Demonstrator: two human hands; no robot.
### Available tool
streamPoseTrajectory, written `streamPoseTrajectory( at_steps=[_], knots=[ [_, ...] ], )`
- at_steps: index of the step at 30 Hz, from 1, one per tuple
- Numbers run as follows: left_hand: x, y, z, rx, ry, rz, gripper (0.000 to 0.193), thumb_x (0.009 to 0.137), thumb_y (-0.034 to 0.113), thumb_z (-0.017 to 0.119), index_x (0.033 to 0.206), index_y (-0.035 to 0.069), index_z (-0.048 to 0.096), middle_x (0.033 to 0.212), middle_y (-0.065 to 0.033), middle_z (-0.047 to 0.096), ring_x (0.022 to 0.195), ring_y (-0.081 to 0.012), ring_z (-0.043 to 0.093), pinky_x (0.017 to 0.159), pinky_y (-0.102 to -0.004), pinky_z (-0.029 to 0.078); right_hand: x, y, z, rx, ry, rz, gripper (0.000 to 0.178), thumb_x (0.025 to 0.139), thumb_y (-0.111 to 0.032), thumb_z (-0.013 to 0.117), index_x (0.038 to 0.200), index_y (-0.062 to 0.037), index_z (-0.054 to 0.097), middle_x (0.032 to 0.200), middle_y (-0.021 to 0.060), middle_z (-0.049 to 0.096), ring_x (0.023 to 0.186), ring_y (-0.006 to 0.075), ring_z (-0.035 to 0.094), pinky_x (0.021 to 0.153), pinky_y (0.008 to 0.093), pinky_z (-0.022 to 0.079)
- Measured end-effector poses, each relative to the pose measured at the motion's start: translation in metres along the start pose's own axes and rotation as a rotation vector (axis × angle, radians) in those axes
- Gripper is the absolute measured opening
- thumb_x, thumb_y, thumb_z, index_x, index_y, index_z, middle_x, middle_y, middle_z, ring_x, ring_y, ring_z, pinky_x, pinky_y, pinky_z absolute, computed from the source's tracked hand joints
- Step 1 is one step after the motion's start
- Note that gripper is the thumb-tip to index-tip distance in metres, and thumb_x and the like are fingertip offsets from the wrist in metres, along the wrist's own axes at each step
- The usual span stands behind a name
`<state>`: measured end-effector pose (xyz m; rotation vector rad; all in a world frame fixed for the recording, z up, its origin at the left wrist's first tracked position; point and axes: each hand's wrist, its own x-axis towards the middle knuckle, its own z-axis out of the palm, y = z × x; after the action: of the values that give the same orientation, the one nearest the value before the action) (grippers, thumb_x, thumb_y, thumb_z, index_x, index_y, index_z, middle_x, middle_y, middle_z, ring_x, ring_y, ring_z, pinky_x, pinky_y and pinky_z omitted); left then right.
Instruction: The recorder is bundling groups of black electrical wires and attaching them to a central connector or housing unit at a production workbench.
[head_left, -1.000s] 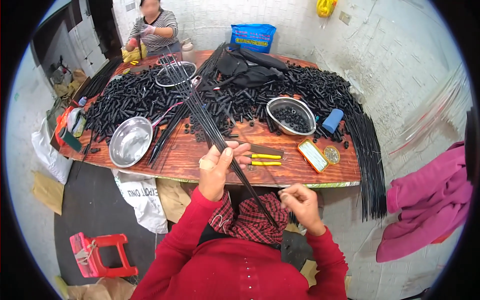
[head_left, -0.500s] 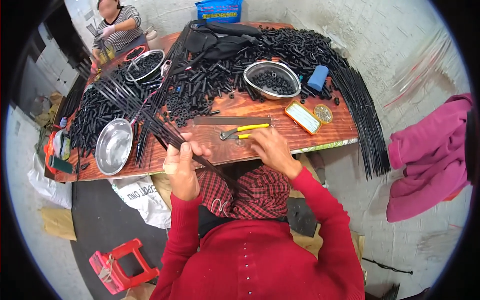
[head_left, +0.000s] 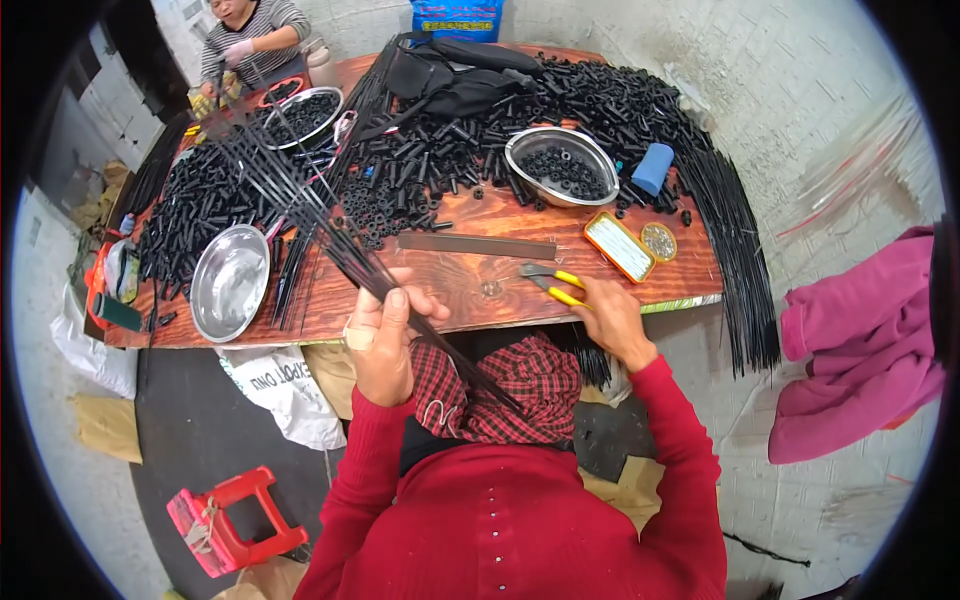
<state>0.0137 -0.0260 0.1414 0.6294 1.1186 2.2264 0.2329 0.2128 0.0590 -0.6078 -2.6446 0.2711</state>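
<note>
My left hand (head_left: 386,335) is closed around a bundle of thin black rods (head_left: 345,245), held at a slant. Their far ends fan out over the table to the upper left, and the near ends reach down over the red checked cloth (head_left: 530,385) on my lap. A strip of tape wraps one finger of this hand. At the table's front edge, my right hand (head_left: 612,318) has its fingers closed on the yellow handles of the end-cutting pliers (head_left: 552,283). The dark jaws point left, lying low over the wood. A flat brown bar (head_left: 475,244) lies just beyond them.
Black tubular parts (head_left: 440,150) heap across the table (head_left: 450,285). Metal bowls (head_left: 232,285) (head_left: 607,192) stand left and right, near a yellow-rimmed tin (head_left: 640,262) and blue block (head_left: 653,168). Long rods (head_left: 725,260) hang off the right edge. A co-worker (head_left: 255,40) sits far left.
My right hand has closed on the pliers and shifted them right, away from the brown bar. My left hand still holds the rods, whose spread far ends have swung slightly. The view has shifted a little.
</note>
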Motion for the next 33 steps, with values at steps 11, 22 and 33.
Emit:
streamPoseTrajectory(
  at_steps=[11, 22, 33],
  knots=[
    [0.03, -0.013, 0.011, 0.081, -0.199, 0.083, 0.021, 0.102, 0.012, 0.049, 0.12, 0.0, 0.052, 0.085, -0.0064, 0.062, 0.08, -0.0188, 0.065, 0.078, -0.033, 0.054, 0.013, -0.01, -0.016, 0.122, 0.052, 0.125, 0.039, 0.083, -0.015, 0.071, 0.117, -0.0005, 0.059, 0.102, 0.0164, 0.062, 0.088, 0.0319, 0.063, 0.073, 0.0405, 0.051],
    [0.074, 0.007, 0.062, 0.37, -0.293, 0.317, 0.015, 0.101, 0.004, 0.047, 0.11, 0.0, 0.058, 0.087, -0.0043, 0.064, 0.086, -0.0126, 0.062, 0.081, -0.0273, 0.051, 0.119, -0.127, -0.017, 0.571, 0.127, -0.277, 0.046, 0.088, -0.005, 0.063, 0.132, 0.0018, 0.048, 0.107, 0.0259, 0.063, 0.097, 0.0433, 0.062, 0.079, 0.0434, 0.05],
    [0.067, -0.022, 0.033, 0.341, -0.366, 0.216, 0.017, 0.104, 0.012, 0.043, 0.116, 0.003, 0.051, 0.088, -0.0045, 0.061, 0.086, -0.0113, 0.059, 0.081, -0.0277, 0.05, 0.102, -0.129, 0.027, 0.886, -0.019, -0.159, 0.015, 0.095, -0.003, 0.055, 0.107, 0.0044, 0.059, 0.086, 0.0164, 0.065, 0.082, 0.0332, 0.066, 0.077, 0.0377, 0.05]
  ],
)
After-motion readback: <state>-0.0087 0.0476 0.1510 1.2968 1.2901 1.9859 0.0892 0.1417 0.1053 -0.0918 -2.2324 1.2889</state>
